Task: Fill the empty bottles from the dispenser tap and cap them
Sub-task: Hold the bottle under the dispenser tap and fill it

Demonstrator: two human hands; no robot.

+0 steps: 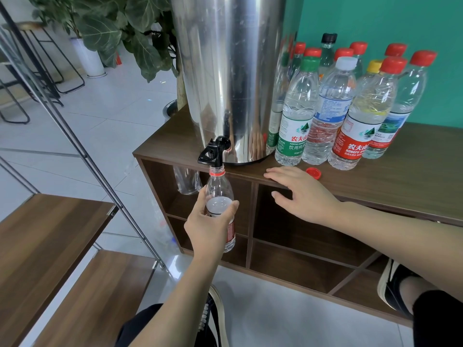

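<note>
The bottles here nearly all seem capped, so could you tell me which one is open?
The bottle gripped by the left hand under the black tap is open: only a red ring at its neck. Its likely red cap lies on the cabinet top.

Everything's arranged around the dispenser, which sits on the left end of the cabinet top. Its tap sticks out over the front edge, and an uncapped bottle is right under the tap, held by the left hand in front of the cabinet's cubbies. Right of the dispenser there's a cluster of capped bottles standing upright in rows. A loose cap lies just in front of them, with the right hand resting on the edge beside it. A potted plant is behind-left of the dispenser.
</note>
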